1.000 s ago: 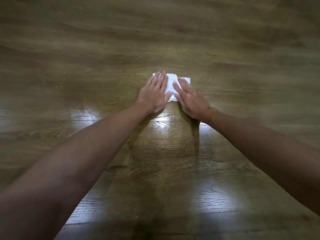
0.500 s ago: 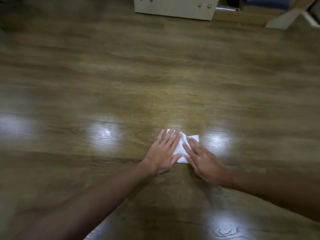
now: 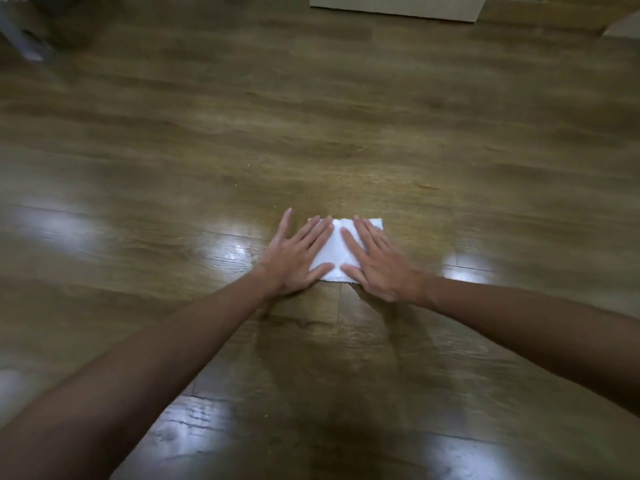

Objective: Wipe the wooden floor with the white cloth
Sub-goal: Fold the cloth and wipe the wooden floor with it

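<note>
A folded white cloth (image 3: pixel 335 252) lies flat on the glossy wooden floor (image 3: pixel 311 140), a little below the middle of the head view. My left hand (image 3: pixel 294 258) presses on its left side with fingers spread, the little finger reaching past the cloth onto bare floor. My right hand (image 3: pixel 375 263) lies palm down on the cloth's right side, fingers apart. Both palms hide much of the cloth; only a strip between the hands and its far right corner show.
A pale cabinet base (image 3: pixel 394 5) stands at the far edge of the floor. A light board (image 3: pixel 623 27) sits at the far right. A grey furniture leg (image 3: pixel 20 36) is at the far left. Lamp reflections shine on the planks.
The cloth and both hands have slid toward me over the floor. The view has tilted up, bringing the cabinet in. My left fingers are spread wider.
</note>
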